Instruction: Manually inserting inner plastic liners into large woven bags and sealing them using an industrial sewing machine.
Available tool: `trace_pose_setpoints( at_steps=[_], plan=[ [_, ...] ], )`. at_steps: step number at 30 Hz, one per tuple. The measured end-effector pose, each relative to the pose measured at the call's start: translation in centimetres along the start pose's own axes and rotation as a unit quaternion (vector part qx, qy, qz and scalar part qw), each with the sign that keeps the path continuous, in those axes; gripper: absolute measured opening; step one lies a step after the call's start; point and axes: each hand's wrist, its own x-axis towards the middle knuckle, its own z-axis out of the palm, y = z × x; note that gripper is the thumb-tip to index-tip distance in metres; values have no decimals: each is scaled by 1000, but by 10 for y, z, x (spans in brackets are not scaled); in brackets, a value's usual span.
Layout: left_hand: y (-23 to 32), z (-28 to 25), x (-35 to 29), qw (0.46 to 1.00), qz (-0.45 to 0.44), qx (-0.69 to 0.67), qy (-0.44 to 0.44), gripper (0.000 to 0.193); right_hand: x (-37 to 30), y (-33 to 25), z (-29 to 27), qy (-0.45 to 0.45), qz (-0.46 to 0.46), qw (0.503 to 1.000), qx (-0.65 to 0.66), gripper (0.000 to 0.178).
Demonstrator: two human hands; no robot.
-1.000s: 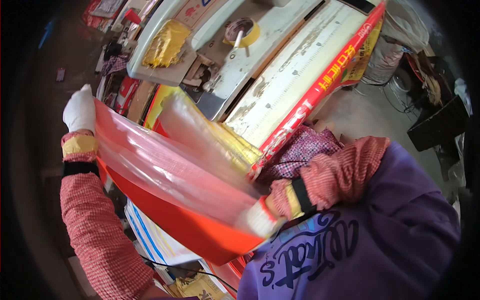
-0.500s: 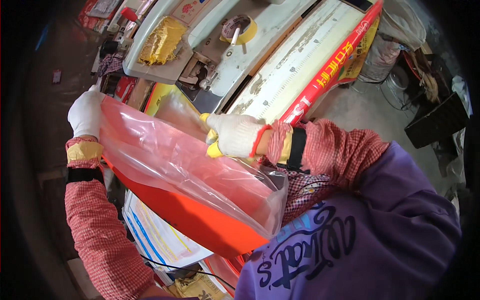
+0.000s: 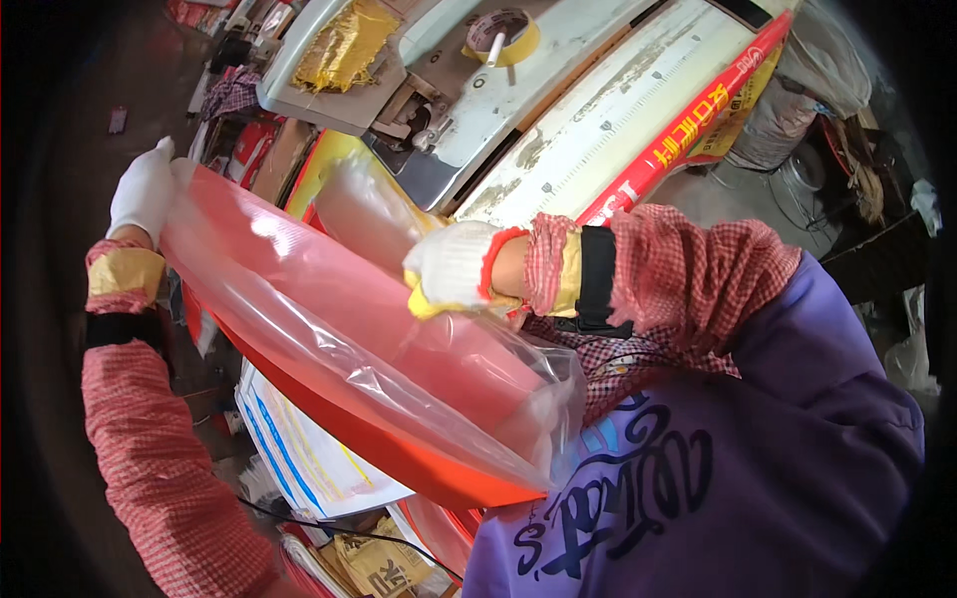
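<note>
A red sack with a clear plastic liner (image 3: 329, 289) stretches across the front of me, its mouth partly spread. My left hand (image 3: 143, 194), in a white glove, is closed on the sack's far-left end. My right hand (image 3: 454, 264), in a white glove with yellow fingertips, is closed on the upper edge of the liner near the middle; its fingertips are partly hidden. Behind that hand, more clear film (image 3: 374, 199) lies over a yellow and red bag. The sack's near-right end rests against my purple top.
Beyond the sack stands a pale sewing machine (image 3: 478, 90) with a yellow tape roll (image 3: 513, 50) and a gold woven scrap (image 3: 344, 45) on it. A red printed sack (image 3: 688, 125) lies along the white worktop's edge. Below are white sacks with blue stripes (image 3: 284, 444) and a black cable (image 3: 329, 525).
My left hand has moved left and slightly up, drawing the sack's end with it. The sack's mouth gapes wider. My right hand has turned a little and stays on the liner.
</note>
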Motion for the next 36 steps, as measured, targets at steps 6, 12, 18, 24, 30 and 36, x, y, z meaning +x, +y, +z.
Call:
trace_pose_setpoints(
  at_steps=[6,12,18,24,30,36],
  plan=[
    [-30,34,48,875,235,411,-100,18,5,-32,39,358,-227,906,-9,25],
    [123,158,4,969,102,-23,223,21,-53,-17,51,321,-224,911,131,18],
    [176,202,-24,965,184,-21,187,16,-117,88,80,300,41,926,225,23],
    [168,204,-12,870,280,-278,296,13,-121,91,84,274,91,777,560,29],
    [181,202,-3,925,256,-254,121,15,-143,57,51,244,161,952,94,32],
    [174,169,-18,789,214,-576,17,12,-135,48,38,174,183,951,-176,24]
  ],
)
